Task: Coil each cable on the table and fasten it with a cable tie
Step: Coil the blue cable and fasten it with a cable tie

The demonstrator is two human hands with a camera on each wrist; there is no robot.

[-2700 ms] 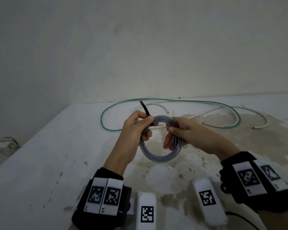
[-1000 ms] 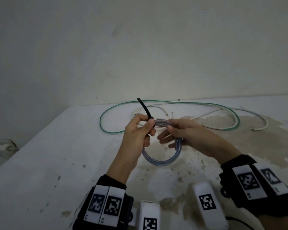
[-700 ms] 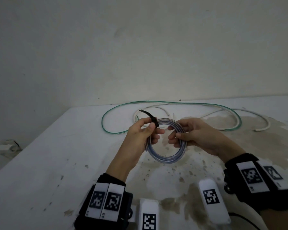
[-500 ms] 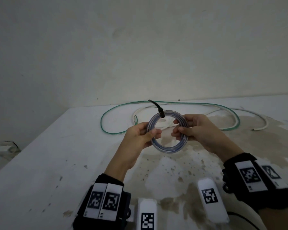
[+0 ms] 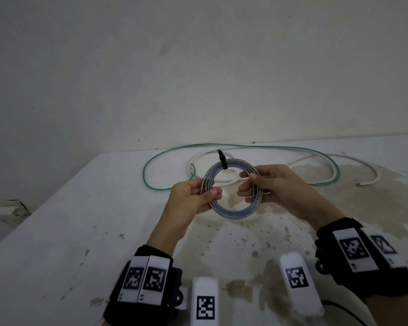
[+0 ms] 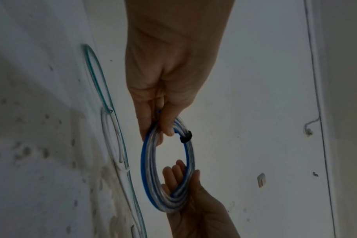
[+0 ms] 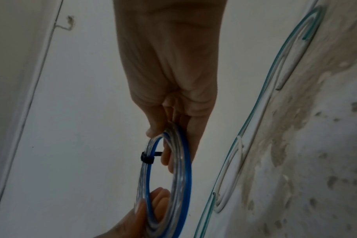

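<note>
A blue-and-clear coiled cable [image 5: 231, 211] with a black cable tie [image 5: 222, 160], above a brown-stained white tabletop [image 5: 80, 220]; green cable [image 5: 151, 161] and white cable [image 5: 372, 172] behind.

In the head view the left hand [image 5: 193, 196] covers the left side of the coil [image 5: 233, 211], and the right hand [image 5: 276, 187] covers its right side, so the strands there cannot be counted. The tail of the black tie [image 5: 222, 161] is too small to tell where it ends. The green cable [image 5: 156, 158] and the white cable [image 5: 372, 170] pass behind the hands and coil. Both forearms are cut off by the bottom edge. In the right wrist view the coil's lower part is blurred, and the bench [image 7: 316, 145] runs out of the picture.
</note>
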